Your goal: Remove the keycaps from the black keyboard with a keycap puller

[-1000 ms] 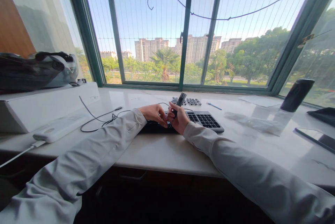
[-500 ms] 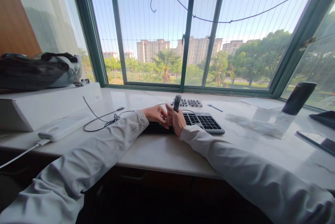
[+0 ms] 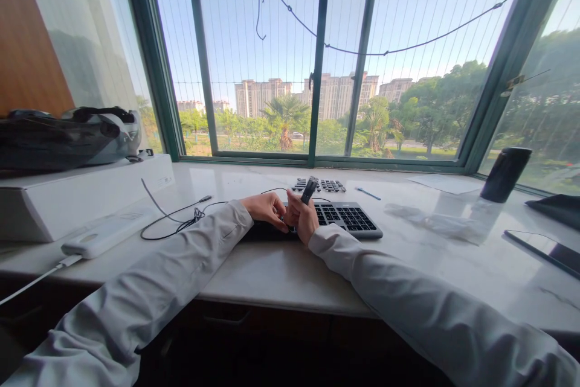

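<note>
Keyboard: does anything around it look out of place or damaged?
Loose keys lie in rows on the desk behind the keyboard, odd since keys belong on a board. Left of it, a dark cable is bunched up. No spill or breakage shows, but the left hand and right hand hide part of the keyboard.

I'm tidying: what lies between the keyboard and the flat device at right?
Between the keyboard and flat device, the head view shows clear, crumpled plastic.
</note>
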{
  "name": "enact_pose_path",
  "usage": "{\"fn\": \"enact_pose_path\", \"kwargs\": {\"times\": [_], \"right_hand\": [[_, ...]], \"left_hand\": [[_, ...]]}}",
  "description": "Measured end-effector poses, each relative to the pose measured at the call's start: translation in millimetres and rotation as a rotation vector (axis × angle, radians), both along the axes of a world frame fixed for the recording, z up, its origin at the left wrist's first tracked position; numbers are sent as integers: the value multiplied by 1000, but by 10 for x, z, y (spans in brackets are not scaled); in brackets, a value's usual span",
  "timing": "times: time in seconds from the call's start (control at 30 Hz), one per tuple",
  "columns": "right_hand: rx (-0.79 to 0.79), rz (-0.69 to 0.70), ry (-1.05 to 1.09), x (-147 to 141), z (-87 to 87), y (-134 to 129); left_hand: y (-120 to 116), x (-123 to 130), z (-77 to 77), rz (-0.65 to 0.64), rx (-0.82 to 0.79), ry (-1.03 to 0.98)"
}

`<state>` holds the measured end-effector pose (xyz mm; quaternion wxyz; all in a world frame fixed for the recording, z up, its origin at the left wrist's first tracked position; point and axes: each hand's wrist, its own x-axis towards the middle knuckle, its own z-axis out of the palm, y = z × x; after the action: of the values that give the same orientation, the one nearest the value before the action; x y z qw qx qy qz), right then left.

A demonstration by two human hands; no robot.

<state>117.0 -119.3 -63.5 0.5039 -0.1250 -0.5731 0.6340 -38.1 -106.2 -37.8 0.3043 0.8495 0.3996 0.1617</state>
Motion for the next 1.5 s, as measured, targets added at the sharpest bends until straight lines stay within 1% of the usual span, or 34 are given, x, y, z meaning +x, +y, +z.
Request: {"fn": "enact_pose_path", "kwargs": {"times": [0.07, 0.13, 0.2, 0.23, 0.3, 0.4, 0.43, 0.5, 0.57, 0.63, 0.7, 0.8, 0.9, 1.07, 1.23, 1.37, 1.5], "right_hand": [[-27, 44, 23, 11, 36, 19], [-37, 52, 71, 36, 101, 55], [3, -2, 93, 83, 181, 118], [53, -55, 63, 117, 219, 159], [246, -215, -119, 203, 274, 251], [670, -513, -580, 344, 282, 374], [790, -587, -736, 383, 268, 403], [938, -659, -990, 438, 233, 442], [1005, -656, -1141, 463, 205, 465], [1055, -633, -1198, 470, 198, 480], [1112, -611, -1212, 473, 208, 493], [1198, -585, -1198, 477, 228, 510], [1250, -562, -1171, 480, 224, 527], [1252, -529, -1148, 490, 189, 537], [1249, -609, -1099, 504, 200, 515], [1254, -583, -1134, 515, 207, 530], [1249, -585, -1153, 535, 213, 553]], "left_hand": [[-20, 3, 28, 10, -19, 15], [-30, -2, 52, 43, -39, 22], [-30, -13, 70, 78, -54, 6], [-27, -19, 77, 89, -58, -6], [-22, -32, 89, 101, -56, -16], [-12, -53, 98, 131, -18, -9], [-7, -60, 98, 145, 0, -13], [7, -76, 98, 174, 30, -33], [24, -91, 96, 189, 49, -43], [36, -101, 96, 211, 68, -39], [41, -104, 95, 236, 74, -32], [36, -102, 91, 271, 61, -24], [32, -107, 77, 314, 45, -19], [47, -136, 51, 321, 28, -37], [56, -133, 54, 323, 71, -41], [55, -121, 49, 334, 92, -48], [42, -119, 47, 378, 134, -87]]}}
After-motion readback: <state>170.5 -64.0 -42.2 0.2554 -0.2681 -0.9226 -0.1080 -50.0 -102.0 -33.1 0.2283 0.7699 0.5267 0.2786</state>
